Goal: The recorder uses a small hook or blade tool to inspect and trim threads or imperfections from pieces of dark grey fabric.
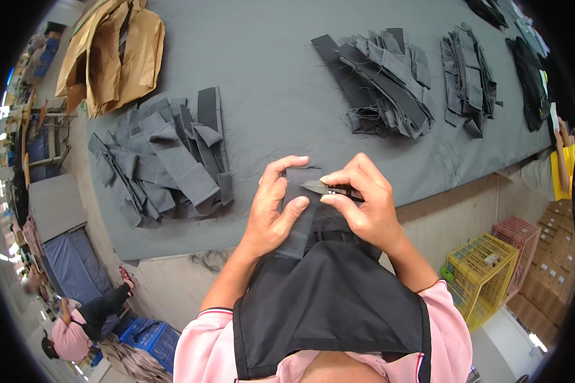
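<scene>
Between the thumb and fingers of my left hand (271,210) is a dark grey fabric strip (296,237), hanging down over the table edge toward my black apron (332,290). My right hand (372,203) is closed around small thread snips (314,186) with pointed metal blades and a black handle. The blades point left and lie against the upper part of the strip, near my left thumb. Whether they are parted is too small to tell.
On the grey cloth-covered table (268,83), a loose pile of grey fabric pieces (172,159) lies left. Stacked strips with frayed threads (390,89) and a smaller bundle (469,80) lie right. A brown paper bag (134,57) stands far left. Yellow crates (482,268) sit below the right edge.
</scene>
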A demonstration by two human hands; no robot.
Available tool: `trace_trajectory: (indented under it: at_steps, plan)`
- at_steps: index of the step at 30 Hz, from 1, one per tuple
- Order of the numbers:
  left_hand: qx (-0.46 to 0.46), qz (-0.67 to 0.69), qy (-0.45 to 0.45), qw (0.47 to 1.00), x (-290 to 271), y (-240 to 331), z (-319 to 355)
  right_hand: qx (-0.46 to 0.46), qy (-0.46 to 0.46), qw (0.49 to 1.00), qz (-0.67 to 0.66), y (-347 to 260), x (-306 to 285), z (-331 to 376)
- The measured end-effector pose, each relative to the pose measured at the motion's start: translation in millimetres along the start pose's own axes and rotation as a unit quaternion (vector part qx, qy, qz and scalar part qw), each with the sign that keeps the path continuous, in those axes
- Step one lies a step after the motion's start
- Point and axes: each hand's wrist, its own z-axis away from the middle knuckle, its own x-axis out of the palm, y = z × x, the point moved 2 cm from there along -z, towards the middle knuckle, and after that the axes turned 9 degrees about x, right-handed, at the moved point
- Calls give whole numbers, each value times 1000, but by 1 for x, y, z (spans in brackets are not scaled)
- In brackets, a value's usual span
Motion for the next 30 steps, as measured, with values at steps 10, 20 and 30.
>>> trace_trajectory:
  at_steps: [10,20,30]
  plan:
    - [5,-33,-8,999,-1,1,-2,4,-32,999,2,1,9,-8]
    - [-85,-124,90,985,-7,-29,-16,-51,16,999,7,-14,4,34]
    - [-265,175,131,939,-3,-40,-34,-13,-16,999,-45,-4,19,19]
